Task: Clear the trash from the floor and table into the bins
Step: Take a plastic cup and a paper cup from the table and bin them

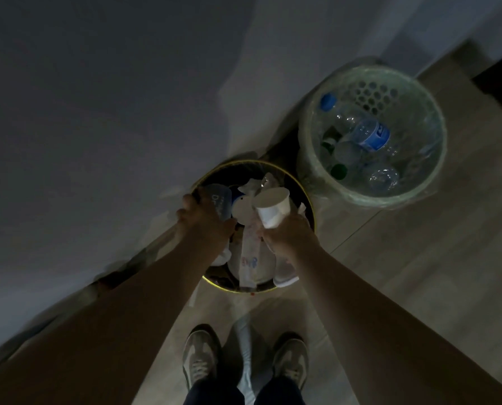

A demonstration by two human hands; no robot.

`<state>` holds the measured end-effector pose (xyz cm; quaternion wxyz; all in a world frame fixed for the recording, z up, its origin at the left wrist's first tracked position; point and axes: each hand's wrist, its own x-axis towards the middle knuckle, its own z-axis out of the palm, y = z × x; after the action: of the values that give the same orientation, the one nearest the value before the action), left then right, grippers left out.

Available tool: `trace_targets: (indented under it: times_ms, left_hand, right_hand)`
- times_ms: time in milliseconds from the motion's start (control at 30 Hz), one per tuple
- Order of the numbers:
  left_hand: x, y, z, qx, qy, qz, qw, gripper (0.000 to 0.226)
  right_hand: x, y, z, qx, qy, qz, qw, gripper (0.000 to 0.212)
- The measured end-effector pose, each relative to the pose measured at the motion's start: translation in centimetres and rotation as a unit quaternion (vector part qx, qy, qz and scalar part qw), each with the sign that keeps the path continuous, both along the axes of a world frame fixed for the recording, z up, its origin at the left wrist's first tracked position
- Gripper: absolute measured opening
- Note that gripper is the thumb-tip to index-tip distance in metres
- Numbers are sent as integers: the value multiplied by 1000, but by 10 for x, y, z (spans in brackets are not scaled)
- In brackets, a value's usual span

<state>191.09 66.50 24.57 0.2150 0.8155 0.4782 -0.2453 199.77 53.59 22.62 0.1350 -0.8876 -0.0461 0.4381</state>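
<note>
Standing feet: two shoes [201, 355] are resting on the floor [419, 258], and a pale, blurred thing [245, 340] is lying between them; I cannot tell what it is.
Right hand [287, 233]: it is gripping a white paper cup [273, 209] from below, over the dark bin [226, 287].
Left hand [204, 220]: it seems to be gripping a bluish clear cup [219, 201] at this bin's left rim; the dim light is making this uncertain.
Dark bin: it is already holding papers and wrappers up near its gold rim.
Step in hand: I judge the person is dropping both cups into this bin; next, the fingers are needing only to loosen, with the cups above the opening.
Edges and room: the wall [97, 112] is running close on the left; the pale basket bin [390, 200], holding plastic bottles [371, 135], is standing just beside the dark one, further right; open floor is lying on the right.
</note>
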Motion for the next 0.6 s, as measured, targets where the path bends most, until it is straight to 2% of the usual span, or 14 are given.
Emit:
trace_targets:
  times_ms: [167, 267, 367, 467, 600]
  left_hand:
    - [10, 0, -7, 26, 23, -14, 999, 78]
    - [8, 5, 0, 16, 6, -3, 1000, 73]
    - [6, 13, 15, 6, -15, -12, 1000, 62]
    - [6, 19, 41, -25, -20, -25, 999, 55]
    - [0, 21, 85, -38, -29, -79, 996, 52]
  right_hand:
    - [4, 7, -1, 19, 18, -40, 999, 65]
    - [5, 5, 15, 52, 31, -64, 996, 52]
    - [6, -4, 40, 43, -13, -48, 998, 54]
    - [2, -13, 69, 54, -42, -28, 997, 46]
    - [-3, -22, 105, 21, -55, 41, 997, 31]
